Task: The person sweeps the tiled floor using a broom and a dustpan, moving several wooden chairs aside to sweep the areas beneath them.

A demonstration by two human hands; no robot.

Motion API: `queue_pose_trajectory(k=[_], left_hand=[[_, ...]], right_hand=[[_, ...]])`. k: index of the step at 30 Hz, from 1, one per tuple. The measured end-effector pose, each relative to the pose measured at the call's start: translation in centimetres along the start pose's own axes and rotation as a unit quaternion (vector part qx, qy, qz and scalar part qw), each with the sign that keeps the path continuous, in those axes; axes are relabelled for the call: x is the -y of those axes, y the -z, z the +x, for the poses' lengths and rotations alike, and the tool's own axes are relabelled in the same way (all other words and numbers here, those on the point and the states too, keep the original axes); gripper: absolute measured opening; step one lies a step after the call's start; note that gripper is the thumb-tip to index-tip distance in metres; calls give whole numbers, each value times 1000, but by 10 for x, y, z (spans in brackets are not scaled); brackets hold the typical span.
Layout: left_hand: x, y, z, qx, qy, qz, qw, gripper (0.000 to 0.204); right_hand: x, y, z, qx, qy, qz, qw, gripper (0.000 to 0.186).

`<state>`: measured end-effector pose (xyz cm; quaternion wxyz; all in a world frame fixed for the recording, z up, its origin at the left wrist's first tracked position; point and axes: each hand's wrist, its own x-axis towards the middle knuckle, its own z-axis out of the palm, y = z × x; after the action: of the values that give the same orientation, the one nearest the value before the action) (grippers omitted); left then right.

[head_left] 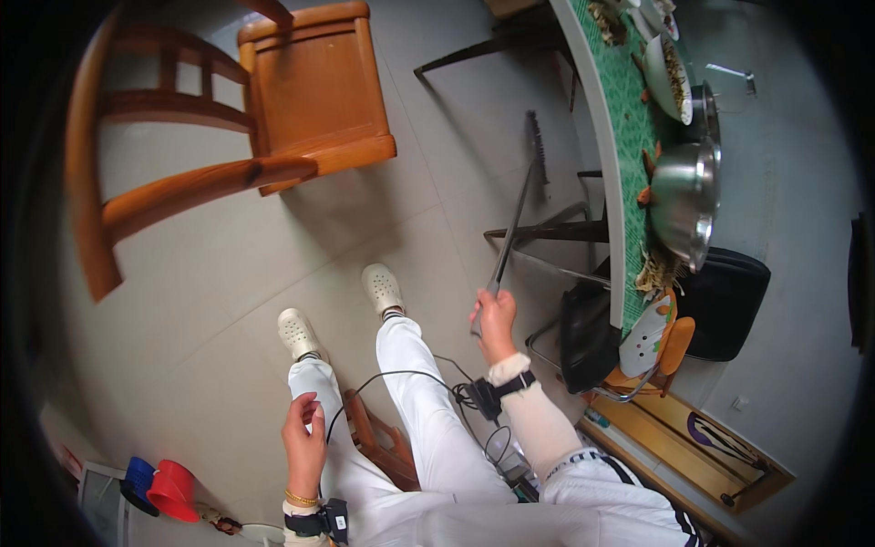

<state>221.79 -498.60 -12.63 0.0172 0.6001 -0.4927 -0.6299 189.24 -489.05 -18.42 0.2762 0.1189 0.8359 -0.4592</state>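
Observation:
My right hand [497,319] is wrapped around the grey handle of a broom [519,219], whose dark bristled head reaches the tiled floor beside the table legs. My left hand [304,436] hangs in front of my left leg with loosely curled fingers, holding nothing. Black straps circle both wrists. A black cable [401,373] runs across my legs between them.
At the left stands a wooden chair [319,91]. On the right, a table with a green cloth [635,137] bears metal bowls [679,196] and a dish [668,77]. Below it are a black chair [588,337] and a wooden panel [674,438]. Red [173,490] and blue buckets [138,479] sit lower left.

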Motion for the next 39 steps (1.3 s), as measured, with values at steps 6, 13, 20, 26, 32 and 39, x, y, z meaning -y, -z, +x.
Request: queue_pose_trajectory(k=[6,13,20,26,32,39], left_hand=[[-19,-43,34,31,69,3,997,21],[-22,-62,49,65,81,30,994,20],[-49,-38,54,50,52,16,997,21],[-80,-2,36,44,40,13,998,20],[-65,30,6,49,5,19,999,21],[-60,67,-11,55,-75,106,990,18]], right_hand=[[-11,-6,140,-100,10,-28,995,10],[-30,9,201,-34,-175,19,984,13],[-3,-78,53,-27,-301,171,938,16],[69,-98,-50,53,-315,250,914,20],[50,-34,-139,166,-356,174,903,20],[125,132,-219,232,-276,109,926,19]])
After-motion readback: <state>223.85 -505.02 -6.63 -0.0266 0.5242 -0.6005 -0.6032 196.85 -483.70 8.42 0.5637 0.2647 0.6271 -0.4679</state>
